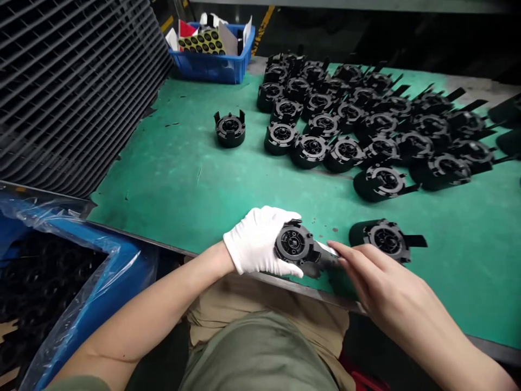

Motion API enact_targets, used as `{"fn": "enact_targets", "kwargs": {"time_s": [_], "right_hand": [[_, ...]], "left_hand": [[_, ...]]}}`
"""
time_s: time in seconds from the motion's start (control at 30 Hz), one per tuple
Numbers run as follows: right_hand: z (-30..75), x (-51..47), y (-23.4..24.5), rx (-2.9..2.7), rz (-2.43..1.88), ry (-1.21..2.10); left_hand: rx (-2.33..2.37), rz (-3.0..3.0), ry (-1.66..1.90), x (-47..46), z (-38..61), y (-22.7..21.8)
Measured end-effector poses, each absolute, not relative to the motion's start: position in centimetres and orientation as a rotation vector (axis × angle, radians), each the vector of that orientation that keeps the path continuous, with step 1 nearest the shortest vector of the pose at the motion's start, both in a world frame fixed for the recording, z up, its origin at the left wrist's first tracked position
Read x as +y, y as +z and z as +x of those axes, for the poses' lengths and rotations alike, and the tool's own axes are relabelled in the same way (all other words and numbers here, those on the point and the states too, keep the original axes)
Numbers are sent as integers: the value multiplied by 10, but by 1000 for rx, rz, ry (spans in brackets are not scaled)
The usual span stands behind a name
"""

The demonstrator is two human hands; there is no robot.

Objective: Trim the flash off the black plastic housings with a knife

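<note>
My left hand [260,241], in a white glove, is wrapped round a black round plastic housing [293,243] near the table's front edge. The housing's open face, with ribs and a central hub, points up toward me. My bare right hand [378,277] pinches a small thin pale tool [325,248], perhaps a blade. Its tip meets the right side of the housing; I cannot tell whether it touches. Just beyond my right hand lies another black housing [386,239] with a tab sticking out to the right.
Several similar housings [313,149] stand in rows at the back right of the green table [183,179]. One single housing [230,130] sits left of them. A blue bin [211,68] holds sticker sheets. Black grid trays [77,81] are stacked at left, above a plastic-lined blue crate [118,271].
</note>
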State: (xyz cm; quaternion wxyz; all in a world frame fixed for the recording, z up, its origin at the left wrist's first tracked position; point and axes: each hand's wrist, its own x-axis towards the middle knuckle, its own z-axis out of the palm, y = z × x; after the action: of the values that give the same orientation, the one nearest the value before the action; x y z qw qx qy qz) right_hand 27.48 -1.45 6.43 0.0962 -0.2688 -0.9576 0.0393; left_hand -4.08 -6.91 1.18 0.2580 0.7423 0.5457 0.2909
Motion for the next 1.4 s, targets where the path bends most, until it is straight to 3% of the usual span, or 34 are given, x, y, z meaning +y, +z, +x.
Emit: {"fn": "enact_targets", "kwargs": {"time_s": [0.37,0.53,1.03,1.4], "right_hand": [[263,2,78,-2942,-503,121],[259,-5,83,-2940,-535,59],[274,-17,74,-2912,-719,354],[256,-8,87,-2966,-623,116]], "left_hand": [[1356,2059,779,-66,-46,7],[1367,2070,756,-65,-46,10],[1355,2090,741,-66,-46,13],[1353,2082,733,-66,-46,18]]}}
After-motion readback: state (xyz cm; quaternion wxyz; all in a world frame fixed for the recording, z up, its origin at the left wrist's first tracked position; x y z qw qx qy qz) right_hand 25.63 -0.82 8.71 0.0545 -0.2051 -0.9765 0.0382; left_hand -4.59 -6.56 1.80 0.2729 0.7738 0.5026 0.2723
